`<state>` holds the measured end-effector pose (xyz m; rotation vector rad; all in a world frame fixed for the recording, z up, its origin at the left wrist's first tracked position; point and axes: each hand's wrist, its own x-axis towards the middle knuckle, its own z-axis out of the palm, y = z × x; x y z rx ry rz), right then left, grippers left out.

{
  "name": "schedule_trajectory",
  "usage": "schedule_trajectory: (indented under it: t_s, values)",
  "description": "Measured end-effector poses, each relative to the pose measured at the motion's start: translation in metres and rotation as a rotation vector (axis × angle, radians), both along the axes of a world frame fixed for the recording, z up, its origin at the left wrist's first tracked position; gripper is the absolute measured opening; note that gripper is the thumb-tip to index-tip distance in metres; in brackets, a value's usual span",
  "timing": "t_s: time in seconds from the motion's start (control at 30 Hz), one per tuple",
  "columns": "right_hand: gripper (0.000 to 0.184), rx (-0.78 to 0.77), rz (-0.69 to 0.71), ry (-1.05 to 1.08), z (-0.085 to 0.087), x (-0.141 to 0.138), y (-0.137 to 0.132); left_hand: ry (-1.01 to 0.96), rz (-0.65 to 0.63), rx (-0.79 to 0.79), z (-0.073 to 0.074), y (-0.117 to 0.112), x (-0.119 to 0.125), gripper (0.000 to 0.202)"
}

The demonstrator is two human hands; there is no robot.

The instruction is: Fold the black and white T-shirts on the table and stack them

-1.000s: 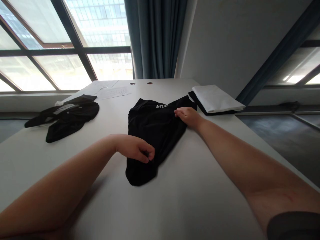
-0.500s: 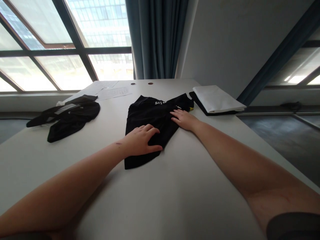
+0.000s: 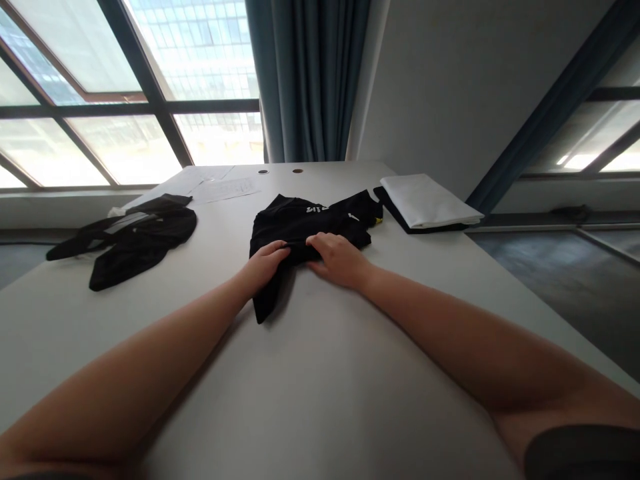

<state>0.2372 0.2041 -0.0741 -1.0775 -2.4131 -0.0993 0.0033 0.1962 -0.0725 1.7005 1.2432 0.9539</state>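
Note:
A black garment (image 3: 300, 223) with small white lettering lies bunched in the middle of the white table (image 3: 320, 373). Both my hands rest on its near edge, side by side. My left hand (image 3: 263, 264) has its fingers curled over a fold of the cloth. My right hand (image 3: 339, 259) grips the same fold just to the right, fingers bent down on the fabric. A narrow tail of the garment hangs toward me below my left hand.
A second black garment (image 3: 131, 237) lies crumpled at the left of the table. A folded white cloth (image 3: 427, 199) on a dark pad sits at the right rear. Sheets of paper (image 3: 215, 187) lie at the back, near two round holes. Windows and a curtain stand behind.
Both hands have drawn together onto the garment's near edge. The cloth, spread long a second ago, has been gathered and folded away from me into a shorter bundle.

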Motion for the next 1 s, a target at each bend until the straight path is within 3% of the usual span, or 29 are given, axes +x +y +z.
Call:
schedule_trajectory:
  t_s: [0.07, 0.17, 0.33, 0.47, 0.63, 0.7, 0.83, 0.9, 1.0]
  values:
    - [0.020, -0.007, -0.186, -0.018, -0.006, -0.005, 0.004, -0.122, 0.041, -0.074, 0.000, 0.002, -0.003, 0.037]
    - [0.025, 0.003, -0.341, -0.058, -0.010, 0.007, 0.018, -0.172, 0.062, -0.135, 0.001, 0.002, -0.005, 0.048]
    - [0.027, 0.079, -0.510, -0.034, -0.002, 0.048, 0.037, -0.210, -0.066, -0.242, 0.003, -0.001, -0.008, 0.055]
    - [0.027, 0.145, -0.571, 0.092, 0.008, 0.079, 0.038, -0.269, -0.095, -0.290, 0.007, -0.001, -0.014, 0.057]
    - [0.037, 0.143, -0.509, 0.212, 0.030, 0.105, 0.007, -0.334, -0.072, -0.357, 0.020, 0.006, -0.027, 0.058]
    - [0.032, 0.039, -0.413, 0.182, 0.049, 0.115, -0.012, -0.348, -0.076, -0.353, 0.028, 0.005, -0.030, 0.055]
    - [0.023, -0.497, -0.104, -0.118, 0.096, 0.136, -0.047, -0.284, -0.144, -0.354, 0.049, -0.006, -0.038, 0.047]
    - [0.034, -0.703, -0.011, -0.201, 0.114, 0.144, -0.058, -0.189, -0.272, -0.374, 0.062, -0.013, -0.043, 0.046]
    - [0.052, -0.838, 0.026, -0.238, 0.118, 0.148, -0.061, 0.033, -0.643, -0.478, 0.078, -0.020, -0.045, 0.058]
